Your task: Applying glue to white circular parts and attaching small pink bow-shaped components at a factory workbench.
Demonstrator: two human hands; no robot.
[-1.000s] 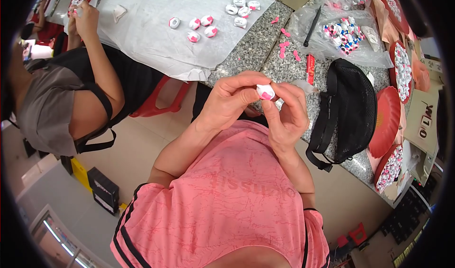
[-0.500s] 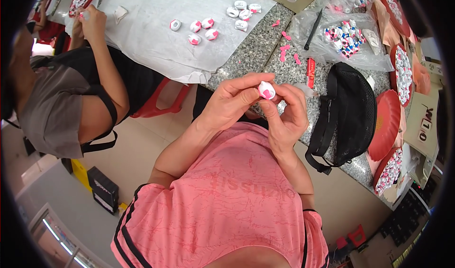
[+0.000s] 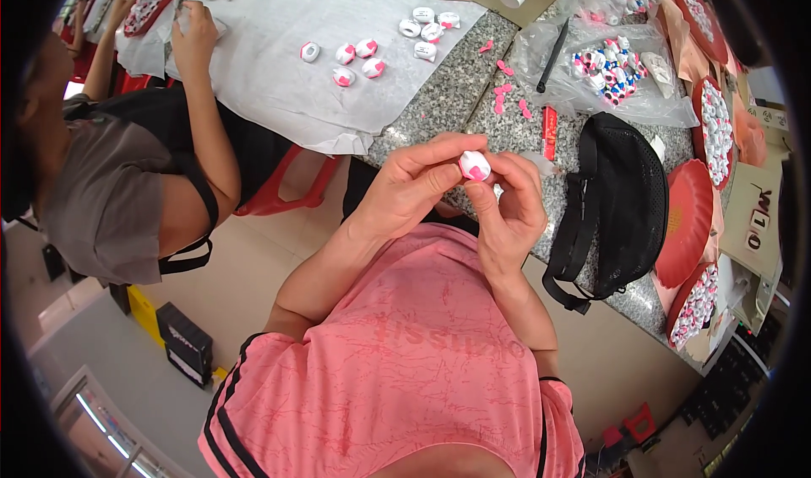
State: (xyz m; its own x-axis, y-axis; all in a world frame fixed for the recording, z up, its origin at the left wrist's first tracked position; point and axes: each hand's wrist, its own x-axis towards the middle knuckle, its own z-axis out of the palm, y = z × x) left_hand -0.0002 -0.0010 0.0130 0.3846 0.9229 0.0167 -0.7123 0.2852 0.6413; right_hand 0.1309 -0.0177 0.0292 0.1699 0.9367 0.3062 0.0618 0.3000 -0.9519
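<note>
A small rounded white piece with pink patches (image 3: 475,166) is pinched between my two hands, just off the table's near edge. Thumb and fingertips of my left hand (image 3: 407,182) press on its left side. My right hand (image 3: 514,203) grips it from the right, thumb below and fingers curled behind. Something small and pale shows under the curled right fingers, too hidden to name. Similar white-and-pink pieces (image 3: 366,49) lie on the white sheet (image 3: 279,22) ahead, near several white ones (image 3: 424,51). Small flat pink parts (image 3: 500,89) lie on the speckled stone tabletop (image 3: 473,64).
To my right are a black mesh bag (image 3: 625,208), a red scalloped tray (image 3: 684,225) and a plastic bag (image 3: 541,51) with coloured pieces and a black stick (image 3: 553,56). Filled red trays (image 3: 716,132) line the right edge. A co-worker (image 3: 101,191) sits at left by a red stool (image 3: 291,182).
The held piece has turned slightly in my fingers, my hands staying in place. The co-worker's hands have moved apart, one reaching toward the red tray at upper left.
</note>
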